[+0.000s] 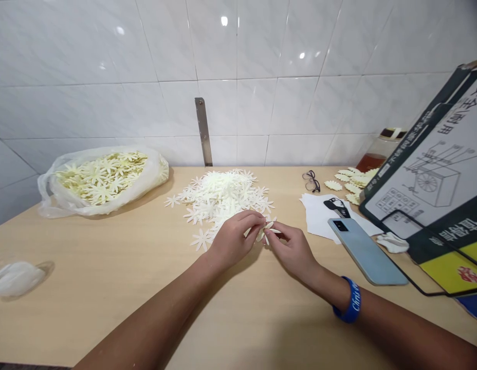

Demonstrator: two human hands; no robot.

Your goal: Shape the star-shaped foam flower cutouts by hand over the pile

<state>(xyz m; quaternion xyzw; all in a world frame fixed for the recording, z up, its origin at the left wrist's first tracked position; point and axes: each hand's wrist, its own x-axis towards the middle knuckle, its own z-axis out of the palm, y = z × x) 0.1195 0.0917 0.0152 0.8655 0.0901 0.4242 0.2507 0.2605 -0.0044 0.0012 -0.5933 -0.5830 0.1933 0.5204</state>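
The flower is up between the person's two hands, just over the near right edge of the pile. With twelve toward the wall, the left hand lies at nine from it and the right hand at about four. Neither is clearly nearer: the fingertips of both meet at the flower. From the left grip the flower lies at about three; from the right grip, at about ten.

Its petals fan out, so no single long axis can be read; one petal points to about three, another to about six. The fingers hide the rest.

Each grip is narrow, thumb and fingers closed in a pinch on the flower. The left hand has its back turned up and its fingers curled toward two, its forearm running in from seven. The right hand reaches toward ten, thumb on the near side, its forearm coming from four with a wristband on it.

Outward on the surface, the pile sits at ten, the bag between nine and ten, the glasses near one, and the phone between three and four.
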